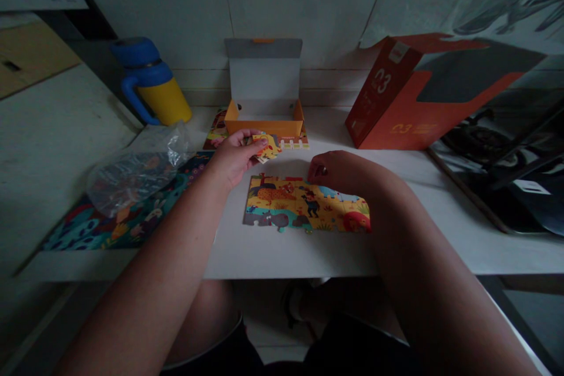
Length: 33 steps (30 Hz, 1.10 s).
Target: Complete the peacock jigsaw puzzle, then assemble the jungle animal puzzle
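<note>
On the white table lies a partly joined jigsaw puzzle (288,202), with a hippo, a lion and other animals on a yellow ground. Above its left part, my left hand (240,155) grips several loose puzzle pieces (268,147), yellow and orange, between thumb and fingers. My right hand (326,169) is at the puzzle's upper edge, its fingers curled downward. What those fingers hold, if anything, is hidden behind the hand. The right forearm covers the puzzle's right end.
An opened orange box (264,127) stands at the back on a picture sheet (215,129). Left are a blue and yellow jug (163,91) and a clear plastic bag (132,179) over a dark illustrated sheet (150,220). A large orange carton (396,100) stands right, beside a black object (524,188).
</note>
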Each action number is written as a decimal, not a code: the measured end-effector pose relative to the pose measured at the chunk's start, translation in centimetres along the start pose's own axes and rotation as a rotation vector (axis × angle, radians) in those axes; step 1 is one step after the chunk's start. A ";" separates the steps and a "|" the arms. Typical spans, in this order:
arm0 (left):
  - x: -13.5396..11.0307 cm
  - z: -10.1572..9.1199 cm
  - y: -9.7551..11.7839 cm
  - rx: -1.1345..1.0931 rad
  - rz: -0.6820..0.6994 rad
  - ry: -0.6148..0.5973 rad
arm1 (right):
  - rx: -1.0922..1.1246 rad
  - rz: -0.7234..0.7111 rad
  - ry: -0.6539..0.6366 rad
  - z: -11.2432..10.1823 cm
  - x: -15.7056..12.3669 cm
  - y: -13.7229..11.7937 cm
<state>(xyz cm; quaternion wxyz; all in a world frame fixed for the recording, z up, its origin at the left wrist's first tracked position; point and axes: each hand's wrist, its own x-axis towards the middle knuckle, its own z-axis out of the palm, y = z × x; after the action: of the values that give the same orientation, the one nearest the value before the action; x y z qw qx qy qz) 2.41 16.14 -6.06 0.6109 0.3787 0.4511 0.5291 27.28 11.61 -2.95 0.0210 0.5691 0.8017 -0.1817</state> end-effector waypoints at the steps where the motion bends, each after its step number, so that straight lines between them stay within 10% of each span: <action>1: 0.0 0.0 0.0 0.003 0.000 0.000 | 0.012 -0.027 0.015 0.2 0.0 -0.1; 7: 0.1 -0.3 -0.2 0.010 0.015 0.000 | -0.054 -0.246 0.024 1.9 -1.5 -1.2; 33: -0.3 0.2 0.0 0.038 -0.032 -0.010 | -0.028 -0.291 -0.024 2.4 -3.0 -2.1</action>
<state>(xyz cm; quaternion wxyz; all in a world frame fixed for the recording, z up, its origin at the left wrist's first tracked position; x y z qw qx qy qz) 2.59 15.80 -5.98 0.6141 0.3858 0.4640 0.5087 25.95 7.55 -3.86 0.0119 0.4444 0.8778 -0.1783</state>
